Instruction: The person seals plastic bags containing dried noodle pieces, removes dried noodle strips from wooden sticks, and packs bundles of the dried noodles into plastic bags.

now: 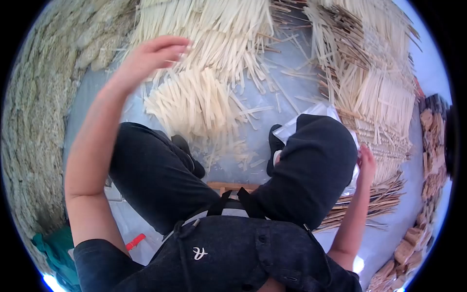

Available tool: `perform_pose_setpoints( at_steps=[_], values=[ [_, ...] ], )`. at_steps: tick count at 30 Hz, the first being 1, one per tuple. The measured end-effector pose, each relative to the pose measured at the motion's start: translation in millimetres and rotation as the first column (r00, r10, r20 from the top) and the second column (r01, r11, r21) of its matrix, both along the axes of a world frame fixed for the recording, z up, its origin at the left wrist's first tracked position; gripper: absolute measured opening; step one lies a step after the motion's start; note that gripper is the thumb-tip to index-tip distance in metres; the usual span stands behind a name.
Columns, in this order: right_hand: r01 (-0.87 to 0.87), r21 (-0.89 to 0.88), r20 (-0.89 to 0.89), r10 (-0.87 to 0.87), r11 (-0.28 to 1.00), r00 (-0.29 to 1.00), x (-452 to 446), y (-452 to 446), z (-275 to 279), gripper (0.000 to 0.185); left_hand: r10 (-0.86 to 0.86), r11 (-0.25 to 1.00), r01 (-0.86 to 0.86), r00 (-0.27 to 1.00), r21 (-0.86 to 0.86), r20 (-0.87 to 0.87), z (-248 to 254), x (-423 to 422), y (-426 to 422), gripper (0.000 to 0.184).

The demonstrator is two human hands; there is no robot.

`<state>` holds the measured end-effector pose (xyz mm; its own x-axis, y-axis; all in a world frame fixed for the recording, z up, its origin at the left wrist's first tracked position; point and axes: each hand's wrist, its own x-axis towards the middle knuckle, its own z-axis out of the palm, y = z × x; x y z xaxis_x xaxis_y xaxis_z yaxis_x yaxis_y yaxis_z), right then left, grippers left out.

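Note:
My left hand [154, 56] is raised over the pale flat strips [194, 102], which look like dried stalk or noodle-like pieces. Its fingers are stretched out, slightly blurred, and nothing shows in them. A loose heap of these strips lies on the floor between my feet. Beside my right knee, my right hand [367, 164] is next to a silvery sheet or bag [318, 111], partly covered by my leg. Its fingers look loosely extended and hold nothing visible; whether they touch the silvery material I cannot tell.
More strips lie in rows ahead, with a darker-edged stack [377, 97] at the right. Brown thin sticks [374, 199] are near my right arm. A rough fibrous pile [39, 107] stands at the left. A red object [135, 241] and green cloth [61, 253] lie behind my left side.

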<state>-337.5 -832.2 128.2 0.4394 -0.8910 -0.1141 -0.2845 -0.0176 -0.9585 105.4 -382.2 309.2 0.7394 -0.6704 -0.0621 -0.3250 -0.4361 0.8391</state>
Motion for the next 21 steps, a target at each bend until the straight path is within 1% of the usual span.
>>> perform_pose_setpoints(
  at_steps=[1,2,3,4,5,7,9,11,13,14,15,16,17,18,19,20,21],
  values=[
    [-0.095,-0.046,-0.011,0.095,0.994,0.995,46.1,18.8,47.1,0.030,0.110,0.993,-0.109,0.994,0.052,-0.024,-2.1,18.9,26.0,0.036],
    [-0.201,-0.083,-0.037,0.198,0.976,0.979,87.6,28.3,79.5,0.029,0.218,0.972,-0.213,0.975,0.104,-0.045,-5.6,37.7,51.9,0.038],
    [-0.304,-0.117,-0.069,0.298,0.945,0.952,126.2,37.5,104.8,0.029,0.274,0.960,-0.261,0.953,0.105,-0.131,-22.2,62.3,83.3,0.039],
    [-0.423,-0.115,-0.109,0.412,0.899,0.905,165.9,52.7,127.7,0.029,0.324,0.945,-0.307,0.922,0.109,-0.213,-45.6,85.5,112.6,0.041],
    [-0.535,-0.107,-0.149,0.519,0.838,0.842,202.3,67.7,141.1,0.029,0.329,0.944,-0.313,0.917,0.104,-0.224,-66.4,97.2,134.0,0.041],
    [-0.770,-0.077,-0.265,0.732,0.633,0.628,268.1,95.1,143.8,0.030,0.500,0.865,-0.447,0.807,0.227,-0.313,-113.3,110.2,170.9,0.041],
    [-0.889,0.039,-0.429,0.811,0.456,0.397,322.4,122.6,116.1,0.030,0.539,0.840,-0.496,0.717,0.219,-0.442,-172.6,118.3,202.9,0.043],
    [-0.929,0.203,-0.540,0.827,0.308,0.156,366.7,139.9,62.6,0.031,0.573,0.806,-0.543,0.618,0.235,-0.539,-223.9,120.7,222.0,0.050],
    [-0.923,0.284,-0.606,0.795,0.261,0.038,400.4,152.8,-9.9,0.034,0.634,0.761,-0.568,0.547,0.314,-0.546,-269.7,120.8,229.5,0.065],
    [-0.957,0.204,-0.674,0.739,0.207,0.016,414.2,161.6,-43.3,0.039,0.646,0.748,-0.584,0.527,0.317,-0.553,-290.8,122.3,233.0,0.065],
    [-0.981,0.126,-0.736,0.677,0.145,0.005,424.4,170.6,-75.5,0.045,0.678,0.720,-0.598,0.495,0.352,-0.543,-312.3,123.5,234.9,0.072],
    [-0.983,0.135,-0.737,0.675,0.126,-0.014,429.5,179.9,-109.8,0.045,0.708,0.692,-0.609,0.465,0.389,-0.532,-329.6,126.9,235.3,0.080],
    [-0.957,0.089,-0.719,0.682,0.277,0.130,432.6,190.2,-142.1,0.050,0.716,0.680,-0.619,0.446,0.393,-0.536,-341.5,130.8,234.4,0.080],
    [-0.905,0.053,-0.695,0.667,0.422,0.270,440.5,199.8,-162.1,0.056,0.737,0.648,-0.640,0.389,0.413,-0.553,-353.4,132.4,231.2,0.087],
    [-0.911,0.071,-0.699,0.671,0.407,0.246,451.5,210.3,-170.3,0.056,0.753,0.617,-0.654,0.328,0.438,-0.571,-367.2,132.9,227.9,0.095],
    [-0.904,-0.079,-0.664,0.654,0.420,0.362,460.5,220.5,-176.2,0.060,0.758,0.607,-0.654,0.306,0.452,-0.576,-379.0,134.5,224.8,0.095],
    [-0.873,-0.226,-0.611,0.635,0.432,0.472,467.4,229.5,-179.2,0.064,0.780,0.570,-0.684,0.274,0.456,-0.563,-390.7,135.8,220.2,0.099]
  ],
)
